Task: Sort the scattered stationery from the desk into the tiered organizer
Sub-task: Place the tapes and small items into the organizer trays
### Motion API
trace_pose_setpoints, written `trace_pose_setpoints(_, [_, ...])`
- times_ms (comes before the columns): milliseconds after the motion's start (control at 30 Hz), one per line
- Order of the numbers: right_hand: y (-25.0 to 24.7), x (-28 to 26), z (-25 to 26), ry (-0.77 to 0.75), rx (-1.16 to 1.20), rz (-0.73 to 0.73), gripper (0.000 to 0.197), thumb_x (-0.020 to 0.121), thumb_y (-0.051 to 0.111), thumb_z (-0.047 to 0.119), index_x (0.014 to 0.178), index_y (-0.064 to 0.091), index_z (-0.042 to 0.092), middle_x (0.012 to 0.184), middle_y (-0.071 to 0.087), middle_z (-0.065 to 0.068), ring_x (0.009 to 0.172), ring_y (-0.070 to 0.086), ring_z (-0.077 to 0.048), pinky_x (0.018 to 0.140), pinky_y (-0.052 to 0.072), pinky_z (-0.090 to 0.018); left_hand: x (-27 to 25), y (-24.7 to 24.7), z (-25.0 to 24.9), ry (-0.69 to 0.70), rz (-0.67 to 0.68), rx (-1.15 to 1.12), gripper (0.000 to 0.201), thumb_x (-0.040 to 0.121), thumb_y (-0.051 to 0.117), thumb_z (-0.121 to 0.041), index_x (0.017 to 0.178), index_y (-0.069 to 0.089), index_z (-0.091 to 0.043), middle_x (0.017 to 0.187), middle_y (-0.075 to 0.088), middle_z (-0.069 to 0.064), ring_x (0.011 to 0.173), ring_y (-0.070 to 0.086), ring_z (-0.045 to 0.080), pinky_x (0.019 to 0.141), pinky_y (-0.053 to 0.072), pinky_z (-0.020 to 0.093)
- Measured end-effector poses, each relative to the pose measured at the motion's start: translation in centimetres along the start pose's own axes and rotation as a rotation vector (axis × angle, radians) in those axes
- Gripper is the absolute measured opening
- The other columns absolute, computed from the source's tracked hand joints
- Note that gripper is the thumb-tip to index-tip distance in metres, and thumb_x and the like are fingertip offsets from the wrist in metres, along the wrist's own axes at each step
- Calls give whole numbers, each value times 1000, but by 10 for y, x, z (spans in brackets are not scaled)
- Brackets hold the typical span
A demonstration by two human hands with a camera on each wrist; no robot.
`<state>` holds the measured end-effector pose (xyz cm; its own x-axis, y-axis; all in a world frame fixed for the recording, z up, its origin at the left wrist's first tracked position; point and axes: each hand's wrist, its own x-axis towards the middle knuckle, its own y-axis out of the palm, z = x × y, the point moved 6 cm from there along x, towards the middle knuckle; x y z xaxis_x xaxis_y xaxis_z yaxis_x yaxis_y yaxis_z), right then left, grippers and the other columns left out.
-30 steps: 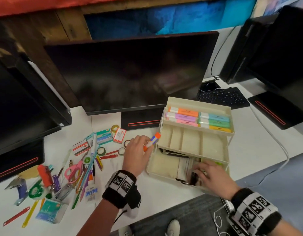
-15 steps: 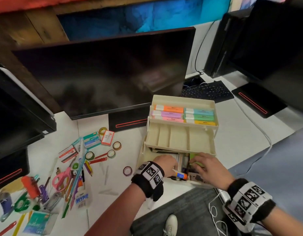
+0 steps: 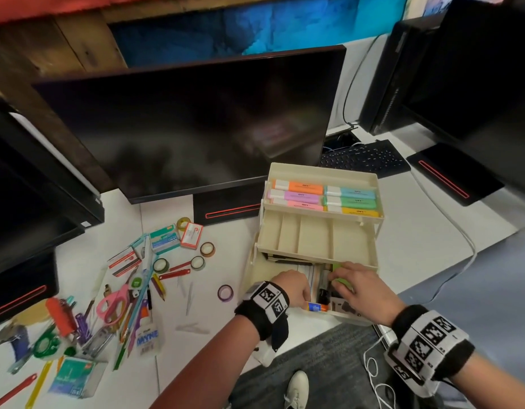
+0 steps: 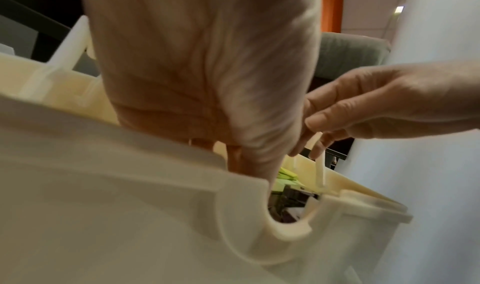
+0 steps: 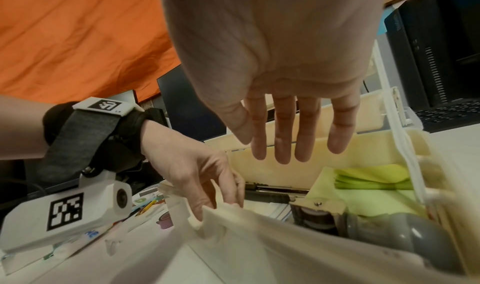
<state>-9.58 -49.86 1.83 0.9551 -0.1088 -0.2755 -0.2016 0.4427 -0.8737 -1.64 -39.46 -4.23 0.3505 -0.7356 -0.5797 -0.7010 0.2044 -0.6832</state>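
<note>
Setting the orange-capped glue stick point(image 3: 316, 306) flat along the organizer point(image 3: 320, 246) bottom tier's six-o'clock wall goes best if the left hand point(image 3: 293, 290), apparently still pinching it, lets go low while the flat, empty right hand point(image 3: 358, 286) steadies the green notes point(image 3: 341, 280).

I count six highlighters point(image 3: 323, 199) in the organizer point(image 3: 370, 184)'s top tier, five tape rolls point(image 3: 207, 248) on the desk point(image 3: 214, 343), one pink scissors point(image 3: 115, 302), two hands.

We see a white desk point(image 3: 426, 231) w/ three dark monitors; the middle monitor point(image 3: 184, 122) is the largest. Black keyboard point(image 3: 363, 157) behind, right. Orange cloth point(image 5: 78, 31) overhead, blue wall panel point(image 3: 240, 28), grey carpet point(image 3: 323, 373) below.
</note>
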Motion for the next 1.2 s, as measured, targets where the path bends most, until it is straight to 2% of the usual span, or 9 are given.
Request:
trace_pose_setpoints(200, [-1,5,13,-55,0,-13,22,96,46,27,112,61,25,103,49,15,104,51,-14,91,40,-31,-4,5,5,-78,-42,-51,29,82,70,-25,109,70,-16,115,67,6,105,61,26,94,50,36])
trace_pose_setpoints(300, [-1,8,20,-73,-40,-7,21,96,44,29,110,60,27,99,43,19,102,52,-14,87,40,-28,-10,3,4,-77,-78,-79,26,83,68,-28,105,70,-15,110,68,8,102,63,29,88,51,35])
trace_pose_setpoints(500, [0,16,38,-115,-32,13,23,95,46,28,113,60,27,103,51,14,101,54,-13,88,43,-29,-27,-5,9,-38,-224,-90,27,90,53,-25,102,69,-8,110,63,17,100,59,35,81,47,37])
trace_pose_setpoints(567, [0,20,44,-115,-19,24,23,96,45,27,114,60,27,104,52,13,100,55,-13,87,44,-29,-31,-4,11,-57,-218,-76,30,92,50,-25,103,67,-2,110,60,20,100,58,37,79,46,37])
trace_pose_setpoints(767, [0,25,45,-62,-8,8,25,96,44,23,115,60,26,109,58,5,101,56,-17,88,44,-33,-29,-2,11,-55,-118,-75,30,96,38,-10,109,60,7,119,56,25,111,53,38,90,42,39])
trace_pose_setpoints(900, [7,15,38,-54,-33,1,24,95,45,19,111,62,25,111,61,5,103,58,-19,87,45,-33,-25,-5,2,-19,-69,-44,32,95,40,-12,118,61,-2,128,51,20,117,49,36,95,40,39])
trace_pose_setpoints(967, [13,11,31,-23,-73,45,25,96,42,20,110,61,26,111,59,4,105,56,-21,87,44,-34,-21,-5,2,-9,-71,-51,31,94,41,-11,115,64,-7,128,53,18,117,50,34,95,41,37])
trace_pose_setpoints(1100, [25,9,23,12,-198,176,29,97,34,23,111,59,29,112,60,4,108,53,-21,86,35,-36,-17,-4,12,-31,-116,-133,29,87,46,-8,102,71,-14,113,65,10,105,59,30,88,45,30])
trace_pose_setpoints(1200, [32,10,22,11,-252,218,28,97,32,27,111,56,30,111,64,3,108,55,-20,82,31,-34,-16,-3,16,-31,-125,-144,28,87,47,-10,98,72,-13,107,68,10,101,61,30,89,48,32])
